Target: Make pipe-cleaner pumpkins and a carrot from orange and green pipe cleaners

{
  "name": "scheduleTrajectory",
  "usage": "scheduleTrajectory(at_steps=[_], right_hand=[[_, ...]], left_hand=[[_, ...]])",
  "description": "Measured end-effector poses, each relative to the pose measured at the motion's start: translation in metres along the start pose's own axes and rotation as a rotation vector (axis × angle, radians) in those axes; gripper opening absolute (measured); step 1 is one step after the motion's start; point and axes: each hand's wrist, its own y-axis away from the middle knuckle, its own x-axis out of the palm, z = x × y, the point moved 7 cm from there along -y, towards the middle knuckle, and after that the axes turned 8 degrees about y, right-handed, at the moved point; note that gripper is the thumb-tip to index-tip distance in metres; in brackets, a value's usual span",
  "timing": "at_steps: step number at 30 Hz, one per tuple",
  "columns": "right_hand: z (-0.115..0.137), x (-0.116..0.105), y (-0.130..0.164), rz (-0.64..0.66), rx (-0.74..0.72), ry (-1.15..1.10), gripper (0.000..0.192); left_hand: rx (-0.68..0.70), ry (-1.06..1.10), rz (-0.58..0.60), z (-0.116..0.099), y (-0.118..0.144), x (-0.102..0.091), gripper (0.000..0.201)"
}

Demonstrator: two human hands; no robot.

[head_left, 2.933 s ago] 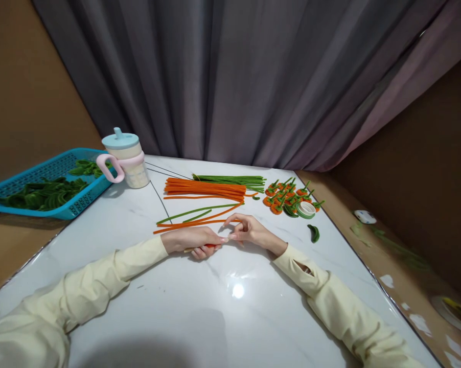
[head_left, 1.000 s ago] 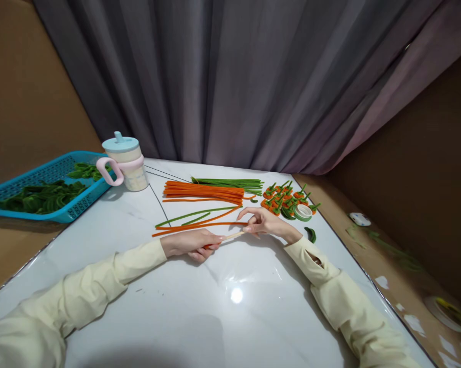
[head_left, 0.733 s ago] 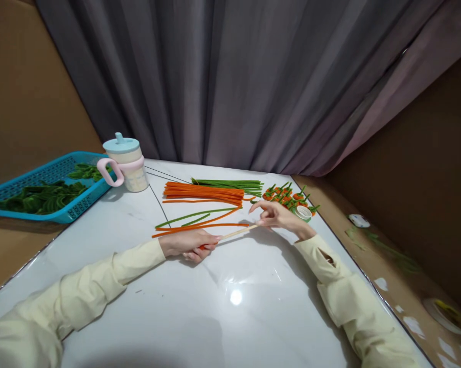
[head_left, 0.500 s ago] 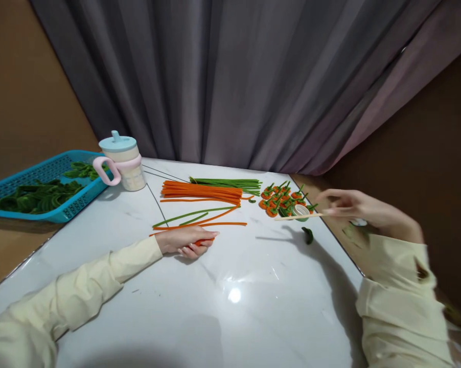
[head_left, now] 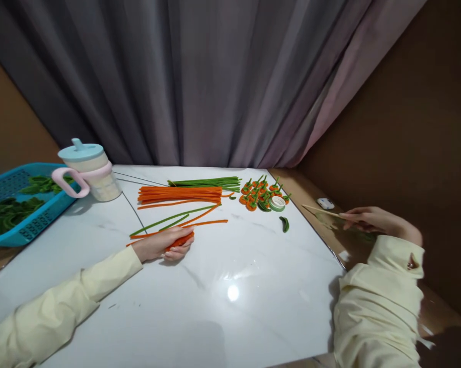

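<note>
My left hand (head_left: 158,246) rests on the white marble table (head_left: 230,301), closed around a coiled orange pipe cleaner (head_left: 179,240). My right hand (head_left: 372,221) is out past the table's right edge, over the brown surface, pinching a thin wooden stick (head_left: 322,211) that points left. Loose orange and green pipe cleaners (head_left: 184,221) lie just beyond my left hand. Farther back are a bundle of orange pipe cleaners (head_left: 180,194) and a bundle of green ones (head_left: 205,182).
Several small orange-and-green finished pieces (head_left: 259,193) sit at the back right with a green tape roll (head_left: 277,203). A green leaf piece (head_left: 284,224) lies alone. A lidded cup with a pink handle (head_left: 88,171) and a blue basket of green leaves (head_left: 12,207) stand at the left.
My right hand pulled the wooden stick out of the orange coil in my left hand and carried it right, off the table's edge. The view turned to the right.
</note>
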Motion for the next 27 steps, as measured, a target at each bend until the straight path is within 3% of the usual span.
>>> scheduleTrajectory(at_steps=[7, 13, 19, 23, 27], right_hand=[[-0.004, 0.022, -0.005, 0.204, -0.071, 0.018, 0.020], [0.026, 0.041, -0.010, 0.383, -0.099, 0.110, 0.021], [0.056, 0.080, -0.020, 0.564, 0.000, 0.280, 0.017], [0.066, 0.099, -0.019, 0.613, 0.056, 0.338, 0.020], [0.066, 0.093, -0.017, 0.566, 0.047, 0.394, 0.018]], left_hand=[[-0.009, -0.008, 0.005, 0.002, -0.002, -0.002, 0.051], [-0.001, -0.039, 0.006, 0.005, -0.004, -0.004, 0.048], [0.008, -0.044, 0.010, 0.004, -0.003, -0.003, 0.045], [0.014, -0.032, 0.023, 0.003, -0.002, 0.001, 0.044], [0.021, -0.016, 0.036, 0.001, -0.001, 0.005, 0.043]])
